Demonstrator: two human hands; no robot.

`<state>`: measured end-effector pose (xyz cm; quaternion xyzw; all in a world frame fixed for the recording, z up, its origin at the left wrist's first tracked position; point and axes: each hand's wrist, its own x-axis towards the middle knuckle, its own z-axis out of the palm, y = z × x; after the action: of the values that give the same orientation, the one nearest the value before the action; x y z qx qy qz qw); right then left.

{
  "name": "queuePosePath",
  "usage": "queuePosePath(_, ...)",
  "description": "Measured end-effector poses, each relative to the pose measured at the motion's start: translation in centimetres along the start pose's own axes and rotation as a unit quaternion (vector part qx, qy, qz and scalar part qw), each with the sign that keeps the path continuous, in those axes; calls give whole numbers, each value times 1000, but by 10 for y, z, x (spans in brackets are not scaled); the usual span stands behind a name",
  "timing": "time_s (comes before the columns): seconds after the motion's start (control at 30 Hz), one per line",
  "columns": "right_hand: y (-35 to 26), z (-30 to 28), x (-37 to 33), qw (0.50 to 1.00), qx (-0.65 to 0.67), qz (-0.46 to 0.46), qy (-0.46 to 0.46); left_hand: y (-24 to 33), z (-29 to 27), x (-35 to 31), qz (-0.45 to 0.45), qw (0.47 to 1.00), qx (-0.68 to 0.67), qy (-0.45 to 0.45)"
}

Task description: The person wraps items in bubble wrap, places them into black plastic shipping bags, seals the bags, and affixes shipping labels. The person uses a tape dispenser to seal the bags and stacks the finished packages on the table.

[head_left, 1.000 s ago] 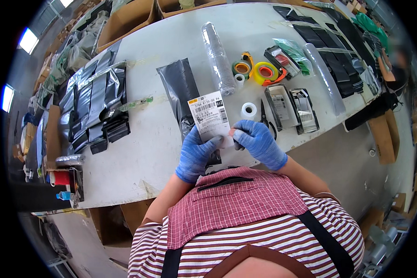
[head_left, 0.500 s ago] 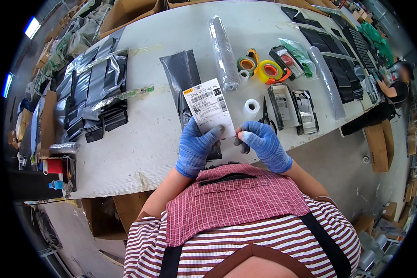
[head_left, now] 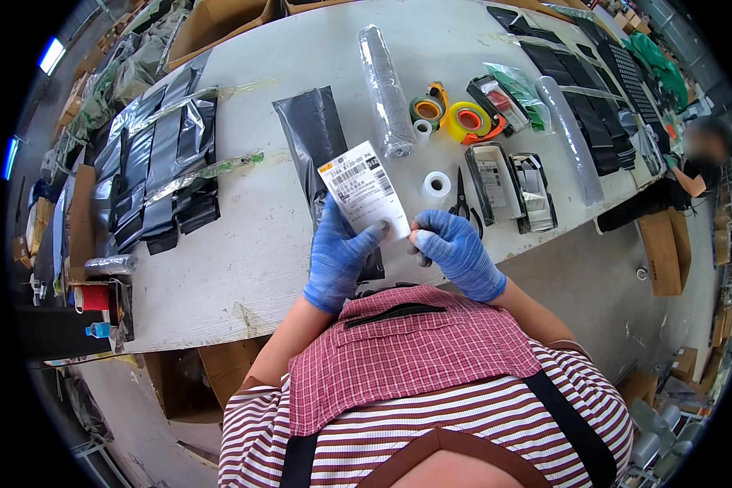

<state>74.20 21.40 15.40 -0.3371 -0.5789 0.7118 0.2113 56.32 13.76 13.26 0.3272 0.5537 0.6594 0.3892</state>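
Note:
Both my hands wear blue knitted gloves with greyish fingertips. My left hand [head_left: 343,250] grips a white printed shipping label [head_left: 364,189] with a barcode, thumb on its lower part. At the label's lower right corner, the thumb and forefinger of my right hand [head_left: 455,250] are pinched together on the edge. Beneath the label and left hand, a black plastic mailer bag [head_left: 311,130] lies lengthwise on the white table [head_left: 256,195]. Its middle is hidden by the label and my hand.
Right of the label lie a small white roll [head_left: 436,185], black scissors [head_left: 462,199], open boxes [head_left: 496,180] and tape dispensers [head_left: 470,122]. A plastic-wrapped grey roll [head_left: 385,93] lies farther back. Stacked black bags [head_left: 159,159] cover the left. Another person [head_left: 699,159] works at far right.
The label has tilted slightly, its top edge turning left. My hands have barely moved, with the right fingertips still at its corner. The person at far right has shifted slightly.

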Motion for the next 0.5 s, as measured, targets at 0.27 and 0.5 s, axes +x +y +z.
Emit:
queuePosePath(0.27,14,7,12,998,-14,-56,19,-1,-7,-3,-79,975,39,-206)
queuePosePath(0.5,21,3,18,955,-250,-155,32,-26,-25,13,-207,968,-23,-139)
